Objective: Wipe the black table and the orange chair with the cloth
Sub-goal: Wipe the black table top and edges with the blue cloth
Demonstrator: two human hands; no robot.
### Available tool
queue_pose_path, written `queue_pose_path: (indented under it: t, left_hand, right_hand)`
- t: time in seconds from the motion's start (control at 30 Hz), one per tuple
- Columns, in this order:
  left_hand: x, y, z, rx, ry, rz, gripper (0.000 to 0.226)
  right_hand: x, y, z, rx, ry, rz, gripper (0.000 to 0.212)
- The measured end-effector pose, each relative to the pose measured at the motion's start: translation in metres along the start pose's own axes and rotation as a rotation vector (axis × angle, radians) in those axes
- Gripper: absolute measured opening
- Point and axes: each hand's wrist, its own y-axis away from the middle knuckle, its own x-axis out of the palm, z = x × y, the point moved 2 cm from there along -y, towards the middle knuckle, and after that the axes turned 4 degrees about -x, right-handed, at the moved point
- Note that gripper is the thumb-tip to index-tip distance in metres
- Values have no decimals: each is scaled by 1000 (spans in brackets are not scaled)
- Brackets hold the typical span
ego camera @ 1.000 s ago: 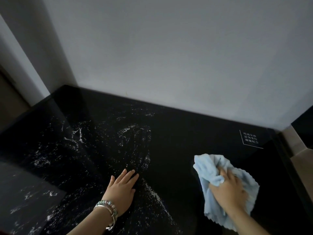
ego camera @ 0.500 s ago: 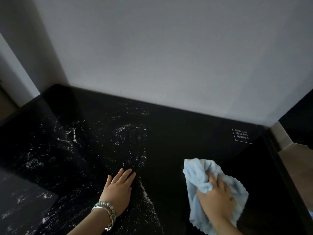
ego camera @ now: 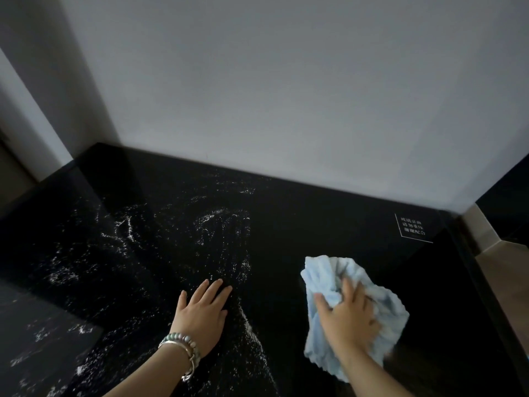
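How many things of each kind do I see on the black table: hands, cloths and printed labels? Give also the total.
Hands: 2, the left hand and the right hand
Cloths: 1, the light blue cloth
Printed labels: 1, the printed label
Total: 4

Black worktop (ego camera: pixel 329 213), speckled.
White specks (ego camera: pixel 220 233), perhaps droplets, spread toward nine o'clock; crumpled blue cloth (ego camera: pixel 323 279) at four, printed label (ego camera: pixel 412 227) at two.
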Motion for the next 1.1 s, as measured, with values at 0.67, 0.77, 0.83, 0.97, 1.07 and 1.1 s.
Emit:
queue_pose_path:
  t: [0.67, 0.77, 0.83, 0.97, 1.07, 1.1]
  left_hand:
    - [-41, -86, 9, -55, -19, -95, 53]
    - [-57, -115, 14, -80, 8, -128, 53]
    - [-64, -134, 18, -142, 51, -117, 55]
    - [-71, -164, 29, -307, 72, -20, 64]
    - [-74, -184, 33, -388, 104, 13, 69]
    - [-74, -188, 34, -409, 112, 20, 69]
  right_hand:
    - [27, -75, 111, -920, -33, 113, 59]
    - [6, -143, 124, -757, -92, -61, 67]
    - [0, -189, 106, -387, -68, -48, 65]
    - [14, -199, 91, 85, -22, 212, 80]
    - [29, -169, 121, -165, 100, 195, 72]
    - [33, -160, 130, -307, 92, 168, 67]
